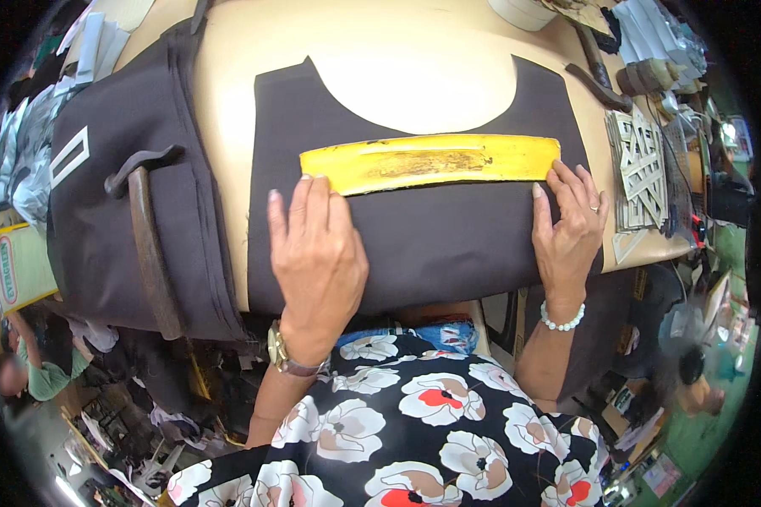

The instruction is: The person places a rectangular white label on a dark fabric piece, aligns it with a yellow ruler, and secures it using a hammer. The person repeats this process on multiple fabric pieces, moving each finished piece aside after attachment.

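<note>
A dark brown fabric panel (pixel 414 245) with a deep curved cut along its far edge lies flat in front of me. Across it rests a long, slightly curved yellow strip (pixel 431 164), smudged dark along its middle. At the strip's left end, my left hand (pixel 320 262) lies with fingers stretched, the middle fingertips touching its lower edge. Fingertips of my right hand (pixel 569 224) touch the strip's right end, while the thumb sits apart on the fabric just below. Both hands are open; neither grips the strip.
Stacked dark fabric (pixel 127 228) on the left carries a hammer-like tool (pixel 150 245) and a small white frame (pixel 69 157). Pale slotted templates (pixel 638 173) lie right, below another dark tool (pixel 599 86). The cream table (pixel 380 51) ends near my body. Another person (pixel 46 372) is at far left.
</note>
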{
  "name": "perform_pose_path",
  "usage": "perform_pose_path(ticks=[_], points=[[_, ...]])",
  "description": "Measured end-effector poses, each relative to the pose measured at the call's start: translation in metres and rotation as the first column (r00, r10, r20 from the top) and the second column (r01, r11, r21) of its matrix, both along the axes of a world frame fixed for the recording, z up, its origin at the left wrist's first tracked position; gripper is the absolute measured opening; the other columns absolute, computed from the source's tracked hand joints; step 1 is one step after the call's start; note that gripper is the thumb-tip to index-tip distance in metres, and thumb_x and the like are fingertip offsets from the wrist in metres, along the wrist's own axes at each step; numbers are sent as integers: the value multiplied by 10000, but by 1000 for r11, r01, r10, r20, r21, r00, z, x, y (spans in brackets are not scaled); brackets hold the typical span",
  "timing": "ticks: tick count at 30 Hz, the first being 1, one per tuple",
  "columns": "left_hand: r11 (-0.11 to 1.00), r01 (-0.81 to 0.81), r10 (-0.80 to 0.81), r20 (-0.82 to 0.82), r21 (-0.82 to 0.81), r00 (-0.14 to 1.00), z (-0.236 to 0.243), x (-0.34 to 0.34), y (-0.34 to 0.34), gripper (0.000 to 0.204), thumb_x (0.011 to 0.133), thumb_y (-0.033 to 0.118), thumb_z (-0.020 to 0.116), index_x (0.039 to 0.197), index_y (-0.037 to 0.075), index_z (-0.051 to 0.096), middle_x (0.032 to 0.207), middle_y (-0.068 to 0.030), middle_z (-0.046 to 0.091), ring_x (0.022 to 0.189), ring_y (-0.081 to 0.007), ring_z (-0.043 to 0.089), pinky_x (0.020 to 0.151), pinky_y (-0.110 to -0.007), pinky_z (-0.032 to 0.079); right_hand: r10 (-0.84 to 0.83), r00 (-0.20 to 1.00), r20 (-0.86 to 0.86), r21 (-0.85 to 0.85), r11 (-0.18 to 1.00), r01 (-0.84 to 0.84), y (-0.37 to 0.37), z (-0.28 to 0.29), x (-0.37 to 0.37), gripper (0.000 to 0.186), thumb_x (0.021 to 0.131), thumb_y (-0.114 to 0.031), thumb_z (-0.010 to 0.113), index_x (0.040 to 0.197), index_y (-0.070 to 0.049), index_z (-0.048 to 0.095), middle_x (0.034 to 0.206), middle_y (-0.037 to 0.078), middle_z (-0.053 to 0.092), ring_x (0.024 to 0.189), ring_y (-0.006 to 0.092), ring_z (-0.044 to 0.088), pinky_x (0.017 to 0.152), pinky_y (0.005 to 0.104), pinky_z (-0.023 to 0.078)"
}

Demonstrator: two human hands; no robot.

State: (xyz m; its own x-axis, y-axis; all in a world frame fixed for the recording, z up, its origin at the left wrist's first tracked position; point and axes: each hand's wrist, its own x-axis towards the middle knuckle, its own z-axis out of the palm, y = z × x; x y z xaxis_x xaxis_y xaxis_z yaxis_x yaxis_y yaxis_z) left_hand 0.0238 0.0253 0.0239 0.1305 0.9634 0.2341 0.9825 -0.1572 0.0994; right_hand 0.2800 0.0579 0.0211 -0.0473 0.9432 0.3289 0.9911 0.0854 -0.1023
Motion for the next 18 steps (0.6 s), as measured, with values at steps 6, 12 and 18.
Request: perform_pose_path(ticks=[6,12,18], points=[[998,30,-23,-120,53,992,-5,16,1,415,794,75,566,1207,28,564,1103,-288,554,1069,-382,540,973,-492,402,-12,984,179,-97,995,30,-3,2,-20,435,879,-318,598,1244,-88,555,1246,164,541,1201,336,476,1026,569,305],[998,34,-34,-13,54,999,-14,22,3,395,827,118,565,1208,13,578,1254,-214,521,1192,-340,470,1026,-517,334,-71,992,107,-102,991,82,-7,-9,-30,455,903,-372,552,1289,-133,530,1315,222,453,1245,385,417,1001,629,300],[998,53,-58,131,40,990,-18,32,2,408,852,83,543,1255,19,545,1271,-258,492,1211,-403,447,1040,-497,333,-43,998,-54,-1,999,43,-14,-10,-28,496,879,-373,588,1280,-84,541,1380,213,413,1275,422,379,1003,663,257]])
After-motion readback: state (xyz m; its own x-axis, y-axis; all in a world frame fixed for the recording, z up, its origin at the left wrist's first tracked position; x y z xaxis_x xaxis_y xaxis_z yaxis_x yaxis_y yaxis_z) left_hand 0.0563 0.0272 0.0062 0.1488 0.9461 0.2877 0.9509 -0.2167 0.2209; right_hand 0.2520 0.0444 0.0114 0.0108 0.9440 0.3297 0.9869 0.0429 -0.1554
